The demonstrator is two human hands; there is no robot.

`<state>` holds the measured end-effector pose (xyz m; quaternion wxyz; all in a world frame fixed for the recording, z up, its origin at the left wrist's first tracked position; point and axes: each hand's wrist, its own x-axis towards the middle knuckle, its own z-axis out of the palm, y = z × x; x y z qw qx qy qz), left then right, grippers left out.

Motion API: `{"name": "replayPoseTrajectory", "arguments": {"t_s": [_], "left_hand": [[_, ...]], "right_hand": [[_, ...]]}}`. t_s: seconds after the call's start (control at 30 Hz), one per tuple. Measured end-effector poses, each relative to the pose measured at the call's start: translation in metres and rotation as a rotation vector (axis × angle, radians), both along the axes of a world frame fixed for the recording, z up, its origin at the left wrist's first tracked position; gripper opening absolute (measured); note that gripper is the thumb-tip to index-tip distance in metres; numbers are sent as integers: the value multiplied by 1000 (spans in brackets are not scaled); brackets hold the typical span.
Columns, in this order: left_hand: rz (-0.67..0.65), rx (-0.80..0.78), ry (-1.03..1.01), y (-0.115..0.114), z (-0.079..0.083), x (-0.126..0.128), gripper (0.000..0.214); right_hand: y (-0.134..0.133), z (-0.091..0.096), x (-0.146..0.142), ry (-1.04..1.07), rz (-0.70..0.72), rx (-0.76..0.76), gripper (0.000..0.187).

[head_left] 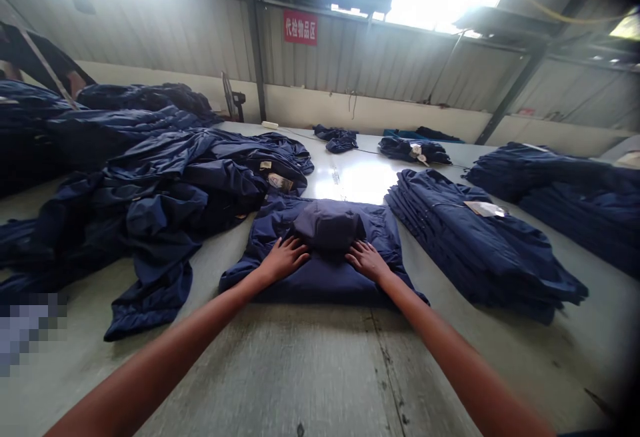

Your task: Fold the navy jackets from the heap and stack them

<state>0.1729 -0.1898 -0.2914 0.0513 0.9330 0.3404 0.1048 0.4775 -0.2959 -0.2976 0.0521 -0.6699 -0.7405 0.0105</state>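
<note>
A dark navy hooded jacket (320, 280) lies folded into a rough rectangle on the table in front of me. Its hood (330, 224) bulges up in the middle. On the left of the hood, my left hand (284, 258) rests flat on the cloth with fingers spread. My right hand (368, 259) lies likewise on the right side, its fingertips by the hood's edge. Both palms face down and neither hand grips anything that I can see. The jacket's lower edge faces me.
A loose heap of navy garments (165, 184) covers the left, one sleeve trailing forward. To the right stand a folded stack (475, 244) with a tag and another stack (590, 190). Smaller bundles (336, 137) lie at the back. A fan (233, 98) stands near the wall. Part of a person shows far left.
</note>
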Motion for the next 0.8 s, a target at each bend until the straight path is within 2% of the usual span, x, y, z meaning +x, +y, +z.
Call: {"name": "replayPoseTrajectory", "arguments": {"t_s": [0.2,0.5,0.67,0.8], "left_hand": [[-31,37,-33,-42,-7,-18,45],[-40,101,-71,-107,-8,-45,45],[-39,112,-42,-134,-7,-56,47],[-34,63,-31,-149,-6,-62,47]], "right_hand": [[-45,-10,-14,33,10,49,49],[-109,-7,-41,39,35,156,44],[-138,-2,-53,41,46,152,43],[-153,-2,-58,77,60,162,42]]}}
